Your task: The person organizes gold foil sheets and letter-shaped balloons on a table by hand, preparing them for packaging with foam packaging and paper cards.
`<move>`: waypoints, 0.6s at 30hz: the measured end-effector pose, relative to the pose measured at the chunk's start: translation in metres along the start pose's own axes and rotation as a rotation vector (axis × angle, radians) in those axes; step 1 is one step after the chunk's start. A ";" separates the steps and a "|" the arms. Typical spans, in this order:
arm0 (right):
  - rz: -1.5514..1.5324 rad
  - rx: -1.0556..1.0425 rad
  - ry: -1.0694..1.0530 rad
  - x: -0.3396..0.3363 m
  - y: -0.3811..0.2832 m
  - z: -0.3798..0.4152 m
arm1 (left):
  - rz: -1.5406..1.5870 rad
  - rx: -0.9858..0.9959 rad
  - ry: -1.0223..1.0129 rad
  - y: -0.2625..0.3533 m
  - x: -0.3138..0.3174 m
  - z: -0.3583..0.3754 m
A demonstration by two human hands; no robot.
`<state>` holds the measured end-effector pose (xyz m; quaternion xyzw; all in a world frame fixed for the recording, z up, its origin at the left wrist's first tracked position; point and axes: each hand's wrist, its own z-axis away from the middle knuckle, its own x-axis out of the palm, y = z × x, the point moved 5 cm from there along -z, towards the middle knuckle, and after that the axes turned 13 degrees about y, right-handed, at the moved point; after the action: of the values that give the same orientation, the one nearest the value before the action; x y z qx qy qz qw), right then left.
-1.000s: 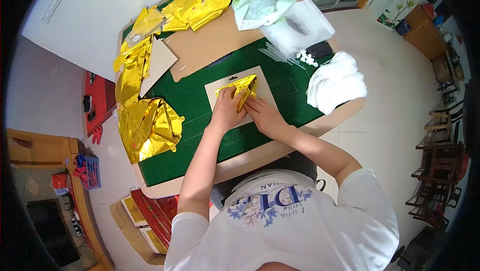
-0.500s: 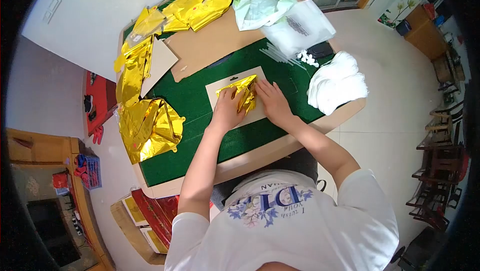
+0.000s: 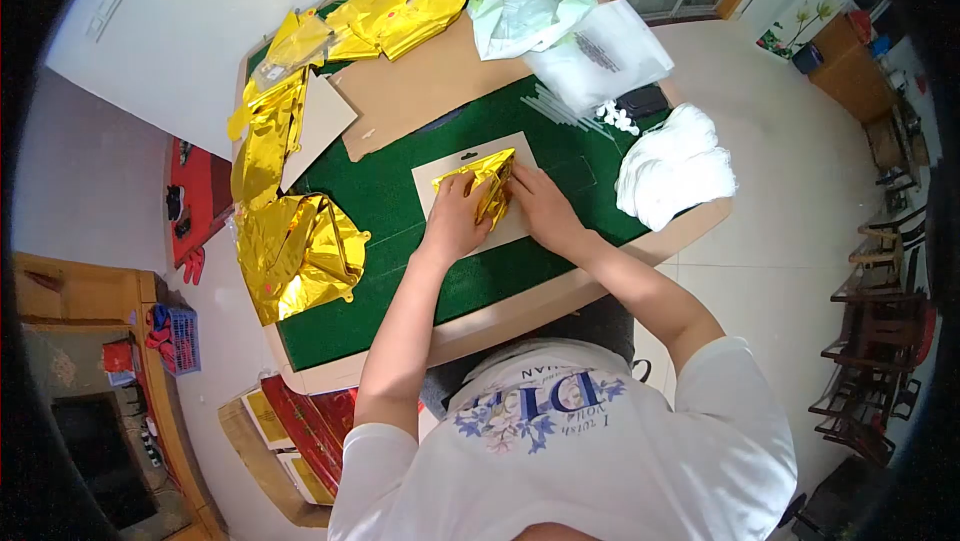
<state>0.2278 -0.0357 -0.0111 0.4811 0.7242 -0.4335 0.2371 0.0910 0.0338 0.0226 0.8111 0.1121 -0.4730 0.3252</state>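
A folded gold foil balloon (image 3: 497, 203) lies on a pale cardboard card (image 3: 432, 176) with a dark hanger slot near its top edge. My left hand (image 3: 456, 219) rests over the left part of the foil with fingers bent onto it. At the foil's right edge, my right hand (image 3: 546, 206) has its fingers curled in and its fingertips against the foil. Part of the foil and card is hidden under both hands. More gold foil balloons, one crumpled (image 3: 300, 253) and others (image 3: 400, 16) spread out flat, lie along the table's left and far sides.
A green mat (image 3: 390, 296) covers the table. Near the far edge are a brown cardboard sheet (image 3: 430, 81), a plastic bag (image 3: 530, 6), clear sticks (image 3: 560, 109), small white pieces (image 3: 617, 118) and a black object (image 3: 642, 101). A white bundle (image 3: 675, 166) sits at the right edge.
My right hand's fingers have drawn in closer against the foil's right edge. My left hand and the card have hardly moved.
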 end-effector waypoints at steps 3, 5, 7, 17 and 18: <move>-0.098 0.064 0.015 -0.012 -0.001 0.005 | 0.006 -0.008 -0.008 0.000 0.002 0.000; -0.101 -0.027 -0.050 -0.021 -0.010 0.006 | 0.000 0.005 0.008 -0.001 0.002 0.000; -0.063 -0.063 -0.072 -0.017 -0.014 0.008 | -0.003 0.000 0.003 -0.001 0.003 0.000; 0.103 0.197 0.358 -0.079 0.091 -0.039 | 0.005 -0.010 -0.008 -0.004 0.005 0.001; 0.244 0.204 0.372 -0.096 0.114 -0.048 | 0.005 -0.007 -0.007 -0.004 0.005 0.002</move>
<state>0.3752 -0.0234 0.0412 0.6581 0.6443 -0.3764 0.1004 0.0909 0.0350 0.0162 0.8084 0.1108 -0.4749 0.3298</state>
